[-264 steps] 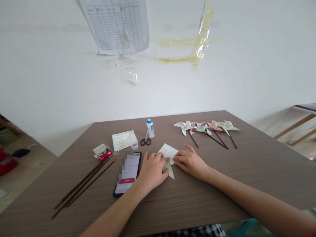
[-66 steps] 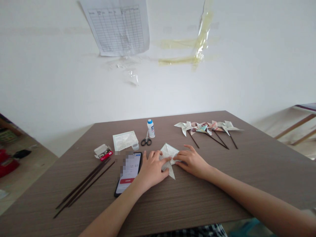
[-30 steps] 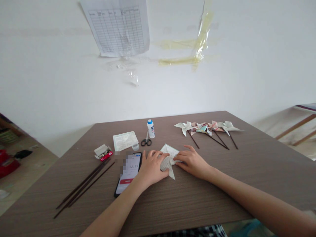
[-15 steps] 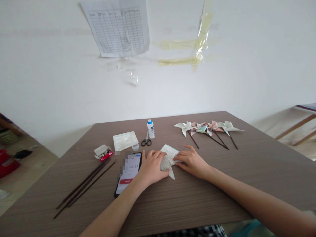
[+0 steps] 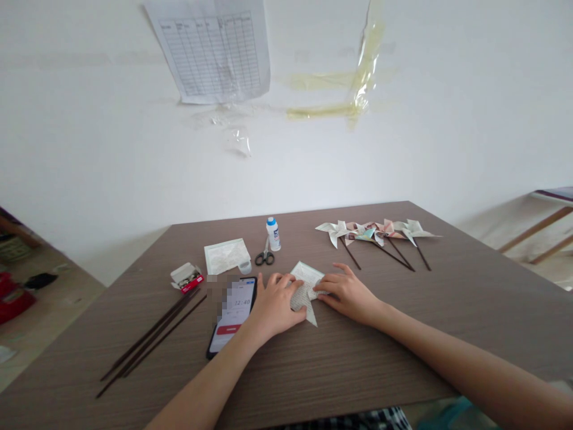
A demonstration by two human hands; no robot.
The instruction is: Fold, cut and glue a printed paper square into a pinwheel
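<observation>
A folded piece of printed paper (image 5: 307, 288) lies flat on the brown table (image 5: 340, 364) in front of me. My left hand (image 5: 274, 306) presses down on its left side, fingers spread over a fold. My right hand (image 5: 347, 293) rests on its right side, fingertips on the paper's edge. Both hands lie flat on the paper and pin it to the table; neither lifts it.
A phone (image 5: 233, 313) lies left of my left hand. Several dark sticks (image 5: 150, 337) and a small red-and-white box (image 5: 187, 277) are further left. Paper sheets (image 5: 225, 255), scissors (image 5: 264, 257) and a glue bottle (image 5: 273, 233) are behind. Finished pinwheels (image 5: 373, 233) lie at the back right.
Almost nothing moved. My left fingers shifted slightly on the paper's fold; my right hand stayed in place.
</observation>
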